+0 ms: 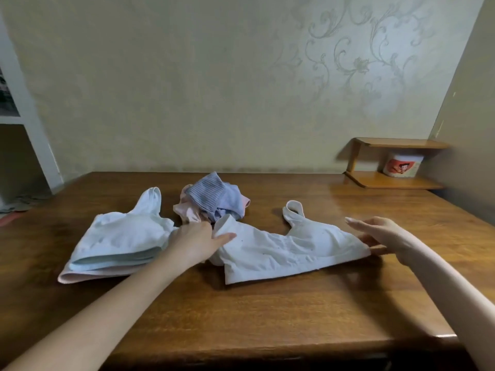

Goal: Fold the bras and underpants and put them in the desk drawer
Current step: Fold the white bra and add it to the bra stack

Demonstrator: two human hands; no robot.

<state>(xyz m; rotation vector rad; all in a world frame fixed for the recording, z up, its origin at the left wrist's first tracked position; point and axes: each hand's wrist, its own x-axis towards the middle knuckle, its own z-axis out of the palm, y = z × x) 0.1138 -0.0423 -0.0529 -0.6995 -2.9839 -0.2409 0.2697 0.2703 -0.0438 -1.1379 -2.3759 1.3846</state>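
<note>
A white bra [284, 250] lies spread flat across the middle of the wooden desk [267, 317]. My left hand [195, 241] rests on its left end, fingers pinching the left strap area. My right hand [375, 234] lies at its right edge, thumb under the side band and fingers stretched out above it. To the left sits a stack of folded bras [120, 242], white on top and pink at the bottom. Behind the hands lies a crumpled heap of underpants [214, 200], blue striped over pink.
A small two-tier wooden shelf [393, 180] stands at the desk's back right corner with a white jar [401, 166] on its lower tier. The wall runs close behind the desk. A white shelf unit [24, 124] stands at the far left.
</note>
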